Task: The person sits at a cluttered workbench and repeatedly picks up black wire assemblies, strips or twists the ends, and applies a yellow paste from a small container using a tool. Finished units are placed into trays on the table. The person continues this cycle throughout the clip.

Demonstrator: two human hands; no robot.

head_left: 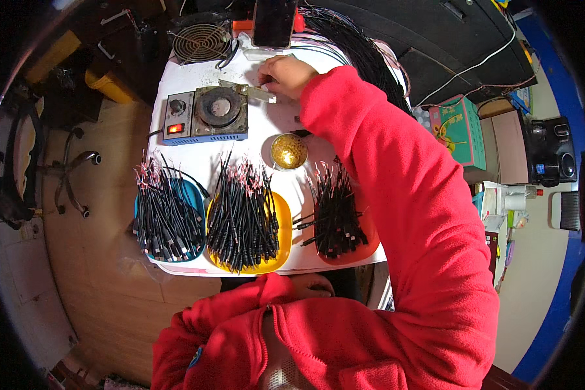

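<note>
Your right hand [288, 75] was at the far side of the white table [257, 133], its fingers bent in close beside a thin, pale metal-looking strip [260, 93] at the right edge of a blue-sided heater box with a dark round plate [218, 106]. Whether the fingertips were clamped on that strip or only beside it, you could not tell from this angle. Your left hand [312, 285] lay half hidden near your lap, below the table's near edge, well apart from the right; its grip was unclear too.

The red switch on the box was lit, so the plate was probably hot: the sound way was to keep your knuckles on the side away from it, pinch lightly, and move slowly. A steadying left hand would likely have helped.

Just beyond your fingers stood a black phone-like slab [273, 25], leaving little room behind; a round fan with a wire grille [201, 43] stood to its left. A small round tin with amber contents [289, 151] sat below your wrist, where a dropped sleeve could have caught it. Nearer you, blue [195, 194], yellow [284, 229] and orange-red [369, 239] trays held black cables, and your right sleeve passed close over the last.
</note>
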